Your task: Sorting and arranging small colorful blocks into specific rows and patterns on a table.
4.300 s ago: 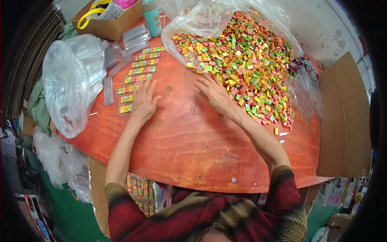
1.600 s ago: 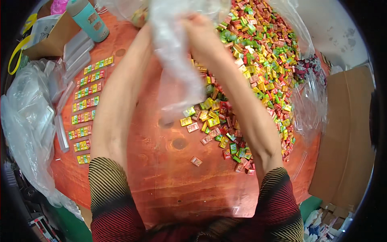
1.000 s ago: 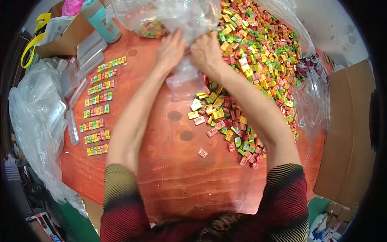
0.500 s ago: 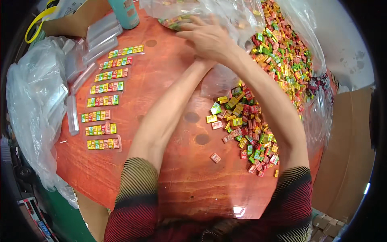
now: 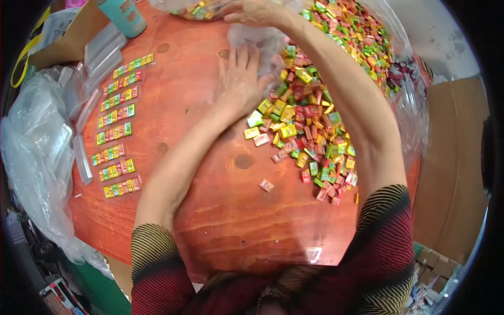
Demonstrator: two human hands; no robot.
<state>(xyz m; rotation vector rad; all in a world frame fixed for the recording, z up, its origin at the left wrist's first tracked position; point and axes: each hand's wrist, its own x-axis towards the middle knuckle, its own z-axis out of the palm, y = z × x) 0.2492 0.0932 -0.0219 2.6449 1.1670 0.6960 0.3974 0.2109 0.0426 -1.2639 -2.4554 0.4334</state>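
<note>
My left hand [image 5: 239,86] lies palm down on the table, fingers spread, its fingertips at the edge of a clear plastic bag [image 5: 257,35]. Farther off, at the top edge of the view, my right hand [image 5: 254,11] reaches across with thumb and fingers apart, close to more clear plastic with small boxes under it. Beneath and beside my right forearm spreads a heap of small red, yellow and green boxes [image 5: 310,115]. One pink box [image 5: 266,185] lies apart from the heap, on the near side.
Rows of small boxes in clear trays [image 5: 116,135] line the table's left side. Beyond them are empty clear cases [image 5: 102,50], a crumpled plastic bag [image 5: 34,136], a teal cup [image 5: 123,16] and an open carton [image 5: 79,34]. Cardboard [image 5: 451,168] stands at the right.
My left hand has come out from beneath my right arm and lies flat on the table. My right hand has moved farther away. The view has shifted, so the table's things sit higher.
</note>
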